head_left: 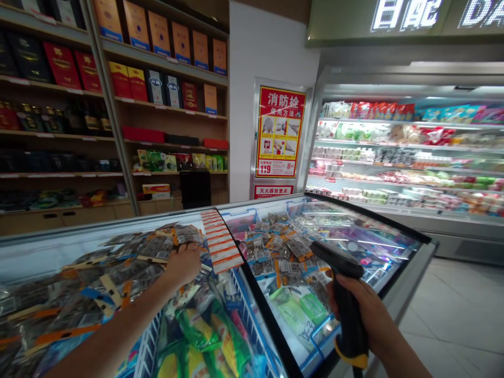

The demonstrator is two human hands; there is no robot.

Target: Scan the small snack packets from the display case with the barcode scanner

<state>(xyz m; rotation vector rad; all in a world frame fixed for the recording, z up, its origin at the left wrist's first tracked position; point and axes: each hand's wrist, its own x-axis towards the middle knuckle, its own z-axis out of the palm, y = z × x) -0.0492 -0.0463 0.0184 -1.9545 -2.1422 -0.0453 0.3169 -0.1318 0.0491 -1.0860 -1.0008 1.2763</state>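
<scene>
My right hand (368, 315) is wrapped round the grip of a black barcode scanner (342, 294) with a yellow base, held over the right half of a chest freezer (413, 262). My left hand (184, 262) reaches into the open left half of the freezer and rests on a heap of clear frozen-food packets (129, 262) with orange and blue labels. Its fingers curl down onto the packets; whether they grip one is hidden. Green and yellow packets (205, 336) lie below my left forearm.
A glass lid covers the freezer's right half, over more packets (283, 252). A strip of orange price labels (220, 241) runs down the centre bar. Wooden shelves of boxed goods (157, 89) stand behind. An open chiller (409, 152) lines the right wall beside tiled floor (464, 315).
</scene>
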